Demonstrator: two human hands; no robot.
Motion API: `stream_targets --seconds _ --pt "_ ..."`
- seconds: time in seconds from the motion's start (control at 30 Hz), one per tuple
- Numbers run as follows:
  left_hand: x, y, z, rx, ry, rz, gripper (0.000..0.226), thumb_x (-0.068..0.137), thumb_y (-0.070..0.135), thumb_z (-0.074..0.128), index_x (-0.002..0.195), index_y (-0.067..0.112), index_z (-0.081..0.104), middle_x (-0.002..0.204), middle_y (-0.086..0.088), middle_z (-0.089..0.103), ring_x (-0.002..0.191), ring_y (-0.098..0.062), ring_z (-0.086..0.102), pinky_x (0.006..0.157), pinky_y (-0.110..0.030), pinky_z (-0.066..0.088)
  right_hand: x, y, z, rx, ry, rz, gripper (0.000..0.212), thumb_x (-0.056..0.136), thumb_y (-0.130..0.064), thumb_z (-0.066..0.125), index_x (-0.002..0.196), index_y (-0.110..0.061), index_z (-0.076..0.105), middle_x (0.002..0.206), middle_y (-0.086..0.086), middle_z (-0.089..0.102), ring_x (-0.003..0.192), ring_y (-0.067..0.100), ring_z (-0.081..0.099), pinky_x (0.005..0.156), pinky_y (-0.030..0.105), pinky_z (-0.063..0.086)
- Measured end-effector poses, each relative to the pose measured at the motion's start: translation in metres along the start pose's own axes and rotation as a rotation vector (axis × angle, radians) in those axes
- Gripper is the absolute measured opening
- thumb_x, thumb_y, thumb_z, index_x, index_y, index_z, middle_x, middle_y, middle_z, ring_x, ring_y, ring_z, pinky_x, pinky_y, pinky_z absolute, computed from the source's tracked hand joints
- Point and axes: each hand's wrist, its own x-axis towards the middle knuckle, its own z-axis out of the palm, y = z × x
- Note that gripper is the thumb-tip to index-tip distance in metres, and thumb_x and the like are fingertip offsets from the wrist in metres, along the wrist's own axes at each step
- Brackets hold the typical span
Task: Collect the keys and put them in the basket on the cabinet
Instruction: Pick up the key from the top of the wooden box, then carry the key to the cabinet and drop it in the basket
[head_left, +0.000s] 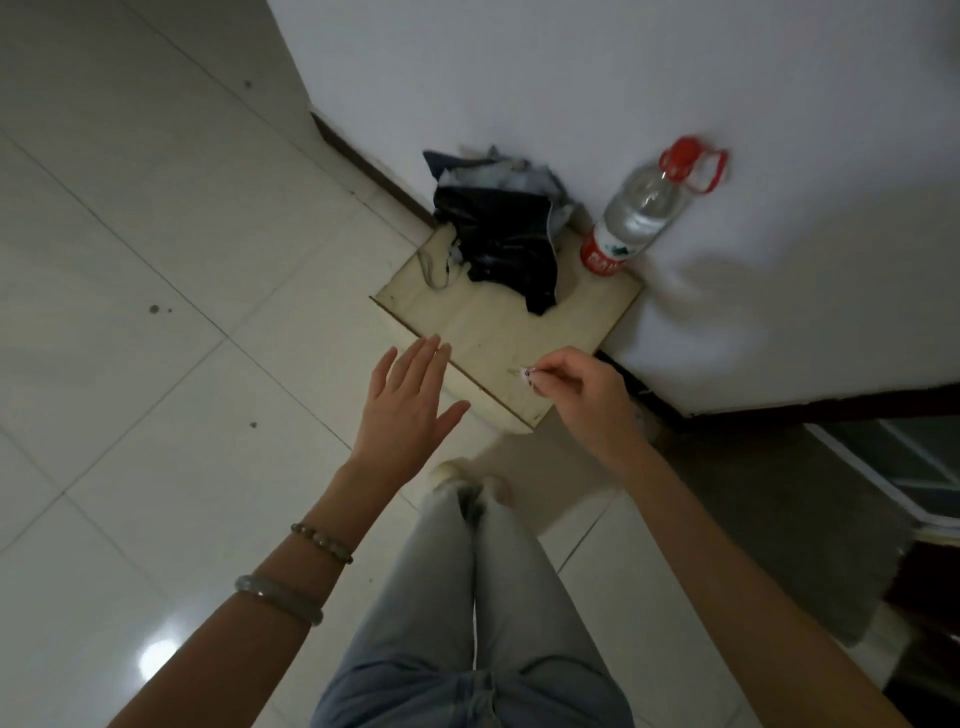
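- Right hand (576, 387) nearer, fingertips pinched together over the near corner of the pale board (498, 332); something small and thin at the tips, likely the keys (521, 371), too small to confirm.
- Left hand (410, 400) spread flat, empty, just off the board's left edge.
- Wall close right; dark bag (504, 234) and bottle (639, 208) behind; open room left and toward the body.
- No basket or cabinet in view.

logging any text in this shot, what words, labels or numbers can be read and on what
Water bottle, red label: white characters are there, too blurred to read.
Black bag on the board: no print shows.
Small item pinched in the right hand: too small to tell any marking.
Nothing else carries text.
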Motion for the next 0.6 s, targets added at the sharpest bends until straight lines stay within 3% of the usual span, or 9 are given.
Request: stream_targets --seconds 0.1,0.17,0.3,0.4,0.6 --pt "-0.013 0.009 -0.057 0.000 0.097 -0.024 0.064 0.087 0.038 0.059 0.134 0.000 0.041 0.139 -0.019 0.046 0.128 -0.034 0.041 0.109 -0.050 0.026 -0.014 -0.060 -0.010 0.101 -0.034 -0.037 0.007 0.077 -0.030 0.063 0.082 -0.024 0.064 0.085 0.001 0.071 0.085 0.016 0.066 0.082 0.042 0.056" --pt "-0.023 0.010 -0.088 0.008 0.152 -0.053 0.064 0.087 0.040 0.056 0.135 0.000 0.039 0.140 -0.019 0.045 0.129 -0.033 0.040 0.110 -0.050 0.025 -0.021 -0.092 -0.014 0.143 -0.066 -0.066 0.017 0.075 -0.035 0.062 0.084 -0.021 0.064 0.087 0.005 0.071 0.085 0.019 0.067 0.083 0.045 0.055" --pt "-0.042 0.011 -0.130 0.057 0.239 -0.125 0.065 0.088 0.043 0.049 0.137 0.001 0.037 0.141 -0.019 0.043 0.131 -0.033 0.037 0.111 -0.050 0.023 -0.029 -0.140 -0.012 0.248 -0.150 -0.143 0.005 0.080 -0.021 0.062 0.077 -0.024 0.064 0.079 0.000 0.070 0.082 0.018 0.067 0.079 0.034 0.057" --pt "-0.060 0.012 -0.146 0.090 0.291 -0.211 0.066 0.088 0.044 0.047 0.138 0.001 0.035 0.142 -0.019 0.041 0.132 -0.032 0.035 0.111 -0.049 0.024 -0.035 -0.162 -0.003 0.335 -0.249 -0.162 0.010 0.086 -0.009 0.057 0.078 -0.013 0.062 0.069 -0.004 0.068 0.076 0.014 0.067 0.071 0.024 0.057" --pt "-0.101 0.019 -0.149 0.123 0.352 -0.386 0.066 0.087 0.043 0.052 0.137 0.001 0.037 0.140 -0.018 0.044 0.129 -0.032 0.040 0.109 -0.049 0.028 -0.044 -0.186 0.019 0.352 -0.454 -0.185 0.008 0.086 -0.008 0.056 0.080 -0.006 0.061 0.067 -0.001 0.069 0.071 0.015 0.069 0.061 0.023 0.056"
